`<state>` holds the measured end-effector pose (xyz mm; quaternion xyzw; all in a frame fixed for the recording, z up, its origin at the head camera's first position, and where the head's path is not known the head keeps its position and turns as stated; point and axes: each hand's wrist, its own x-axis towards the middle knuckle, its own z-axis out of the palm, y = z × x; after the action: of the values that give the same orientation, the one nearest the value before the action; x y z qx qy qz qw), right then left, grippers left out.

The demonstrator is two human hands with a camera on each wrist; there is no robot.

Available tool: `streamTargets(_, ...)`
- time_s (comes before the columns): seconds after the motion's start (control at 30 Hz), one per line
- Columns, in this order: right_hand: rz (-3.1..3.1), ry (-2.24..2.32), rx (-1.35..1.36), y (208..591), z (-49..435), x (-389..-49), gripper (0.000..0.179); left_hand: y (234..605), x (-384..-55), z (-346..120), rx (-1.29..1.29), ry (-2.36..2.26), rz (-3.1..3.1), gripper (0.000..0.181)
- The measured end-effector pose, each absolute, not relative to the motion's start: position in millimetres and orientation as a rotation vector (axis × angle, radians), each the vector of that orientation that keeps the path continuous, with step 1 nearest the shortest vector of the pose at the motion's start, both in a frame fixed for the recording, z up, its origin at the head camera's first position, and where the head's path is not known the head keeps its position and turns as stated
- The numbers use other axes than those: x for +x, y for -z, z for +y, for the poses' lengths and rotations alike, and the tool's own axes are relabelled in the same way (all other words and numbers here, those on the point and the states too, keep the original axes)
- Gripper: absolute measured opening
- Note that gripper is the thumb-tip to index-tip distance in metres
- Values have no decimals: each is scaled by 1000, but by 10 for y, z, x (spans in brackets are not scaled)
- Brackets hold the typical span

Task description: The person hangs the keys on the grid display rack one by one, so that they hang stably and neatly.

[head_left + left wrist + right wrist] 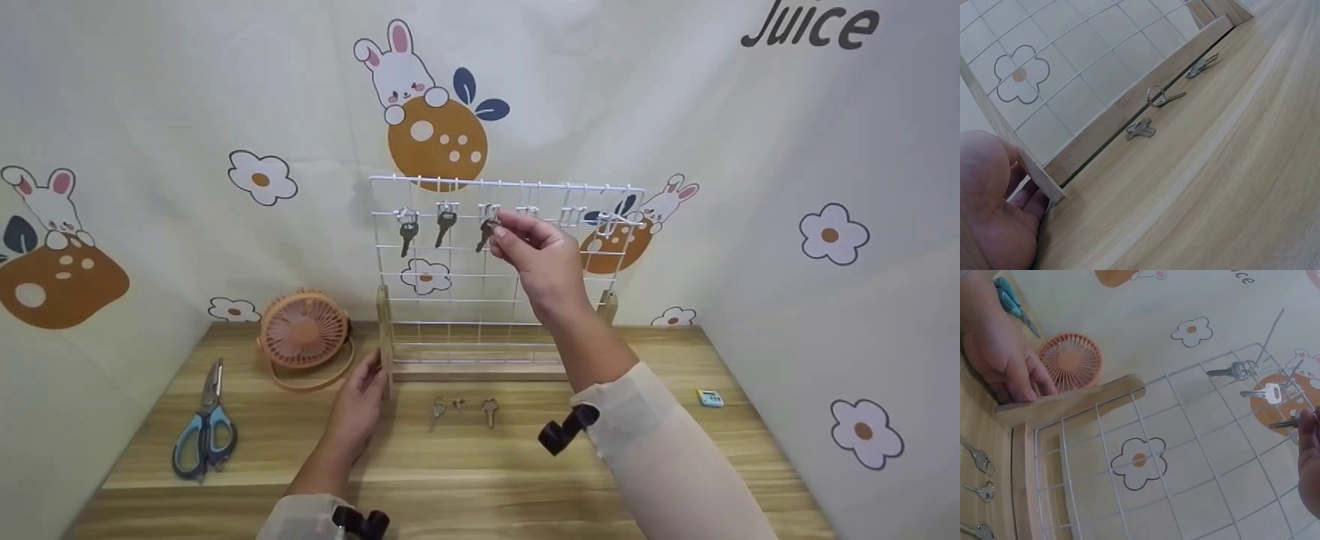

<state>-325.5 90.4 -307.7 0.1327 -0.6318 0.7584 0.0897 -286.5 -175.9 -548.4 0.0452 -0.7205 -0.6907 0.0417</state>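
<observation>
A white wire grid rack (450, 301) with wooden posts (384, 322) stands upright on the table. My right hand (546, 262) pinches a key (484, 235) at the third hook from the left; the fingers partly cover its ring, so I cannot tell whether it hangs by itself. Two keys, one (408, 235) at the first hook and another (446, 222) at the second, hang to the left of it. Low down, my left hand (355, 405) grips the foot of the left post, its fingers curling behind the wood (1044, 188). Three keys (1141, 130) lie before the rack's base.
An orange fan (304, 330) stands left of the rack, with blue-handled scissors (204, 431) nearer the front. Further white hooks (574, 216) sit along the grid's right half. A small blue and yellow gadget (709, 398) lies at the table's right. Printed cloth hangs behind.
</observation>
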Motion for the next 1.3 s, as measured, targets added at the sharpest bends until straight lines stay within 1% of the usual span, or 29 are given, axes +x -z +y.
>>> streamTargets(0.3,-1850,-2308,318,3574,1046,-3283,21,5491,-2905,-1770,158,2089,-2251,55)
streamTargets(0.57,-1880,-2415,264,4260,1178,-3209,19,5510,-2902,-1783,130,2145,-2214,56)
streamTargets(0.67,-1904,-2461,220,4470,1231,-3186,18,5511,-2905,-1787,129,2129,-2214,57)
streamTargets(0.83,-1933,-2491,145,4769,1304,-3179,21,5512,-2895,-1778,147,2116,-2227,56)
streamTargets(1.07,-2068,-2475,74,5038,1296,-3197,24,5496,-2884,-1773,157,2099,-2245,56)
streamTargets(1.3,-2185,-2461,126,5199,1276,-3198,38,5493,-2881,-1783,143,2102,-2241,56)
